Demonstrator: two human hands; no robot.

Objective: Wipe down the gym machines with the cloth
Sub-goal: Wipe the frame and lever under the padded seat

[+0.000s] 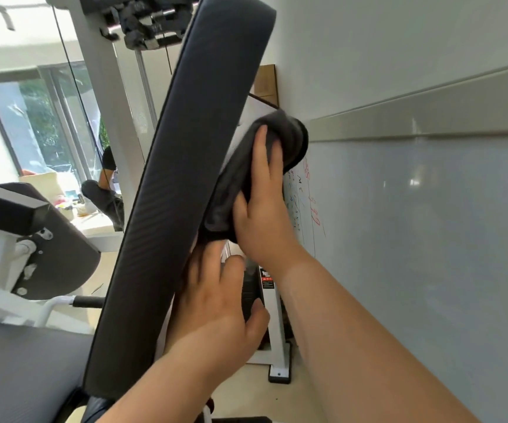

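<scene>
Grey cloth (pixel 229 190) sits under the right hand (pixel 261 215), flat fingers (pixel 266 148) pressing it on the dark pad (pixel 185 178); the left hand (pixel 216 306) rests below, fingers open, beside a whiteboard (pixel 429 224).

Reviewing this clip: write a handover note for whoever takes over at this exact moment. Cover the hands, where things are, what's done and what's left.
The right hand presses the dark cloth with fairly straight fingers against the rear edge of the upright backrest pad.
The left hand rests lower on the same edge and holds no cloth.
Done: wiping of this pad is under way; how much is clean cannot be told.
Left: probably the rest of the pad, the grey seat and the other machines.
</scene>
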